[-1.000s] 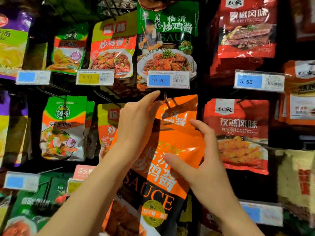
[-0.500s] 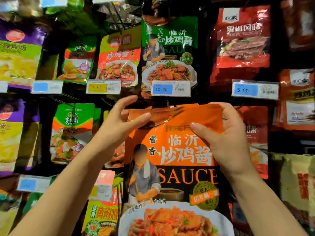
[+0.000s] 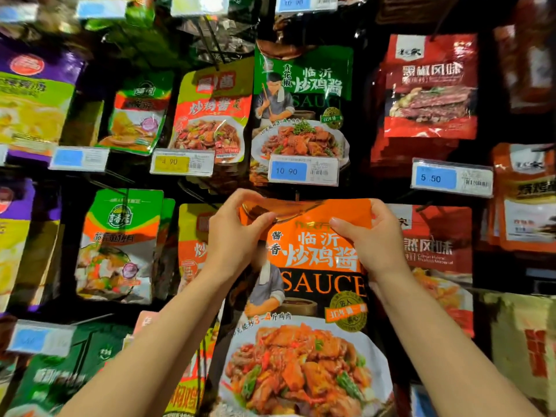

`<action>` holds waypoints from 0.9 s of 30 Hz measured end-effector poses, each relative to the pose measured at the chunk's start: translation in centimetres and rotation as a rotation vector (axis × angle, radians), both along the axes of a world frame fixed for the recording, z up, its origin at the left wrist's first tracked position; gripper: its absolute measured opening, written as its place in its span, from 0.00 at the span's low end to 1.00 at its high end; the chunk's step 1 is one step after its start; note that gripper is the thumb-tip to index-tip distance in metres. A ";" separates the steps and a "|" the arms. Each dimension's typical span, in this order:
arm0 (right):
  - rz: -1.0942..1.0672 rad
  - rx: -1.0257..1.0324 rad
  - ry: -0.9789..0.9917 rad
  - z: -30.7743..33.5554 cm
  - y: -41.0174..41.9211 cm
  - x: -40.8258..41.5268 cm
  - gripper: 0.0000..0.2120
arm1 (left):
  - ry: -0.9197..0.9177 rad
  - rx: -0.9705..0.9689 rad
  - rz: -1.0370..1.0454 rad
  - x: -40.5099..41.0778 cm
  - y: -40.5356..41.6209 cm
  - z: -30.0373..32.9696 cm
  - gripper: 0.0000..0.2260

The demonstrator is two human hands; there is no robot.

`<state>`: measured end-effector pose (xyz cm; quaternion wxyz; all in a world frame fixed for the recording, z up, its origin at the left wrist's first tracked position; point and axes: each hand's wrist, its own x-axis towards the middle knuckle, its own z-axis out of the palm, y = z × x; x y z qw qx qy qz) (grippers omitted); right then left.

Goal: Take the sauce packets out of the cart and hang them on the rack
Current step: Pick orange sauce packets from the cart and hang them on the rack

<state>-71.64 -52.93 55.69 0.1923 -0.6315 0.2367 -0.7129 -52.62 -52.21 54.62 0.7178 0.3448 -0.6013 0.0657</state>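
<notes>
Head view is showing an orange sauce packet [image 3: 313,296] being held upright in front of the rack [image 3: 216,40], its front facing the camera, with the word SAUCE and a plate of cooked chicken printed on it. Its top edge is sitting just under the blue 10.90 price tag [image 3: 303,170]. The left hand [image 3: 233,236] is pinching the packet's upper left corner, thumb on the front and fingers curling over the top edge. The right hand [image 3: 371,236] is gripping the upper right corner in the same manner, thumb pressing on the printed face and fingers wrapping round behind. Whether the packet's hole is already on a peg cannot be told, since the top strip is lying in shadow between the two hands.

Directly above is hanging a green sauce packet [image 3: 304,106] of the same design. To its left is hanging a yellow-and-red packet [image 3: 210,112] over a yellow 4.90 price tag [image 3: 182,163]. To the right, red packets [image 3: 431,85] are hanging above a 5.50 price tag [image 3: 451,179]. Just behind the right hand another red packet [image 3: 436,251] is showing, and green-and-orange packets [image 3: 120,245] are hanging well left of the left hand.
</notes>
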 end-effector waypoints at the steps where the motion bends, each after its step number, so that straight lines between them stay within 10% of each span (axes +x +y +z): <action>1: -0.017 0.018 -0.021 0.3 -0.6 0.1 0.14 | -0.008 -0.011 0.037 -0.1 -0.6 0.5 0.08; 27: -0.010 0.086 -0.065 1.7 -2.5 1.0 0.06 | 0.040 -0.128 0.055 0.5 -2.0 1.9 0.03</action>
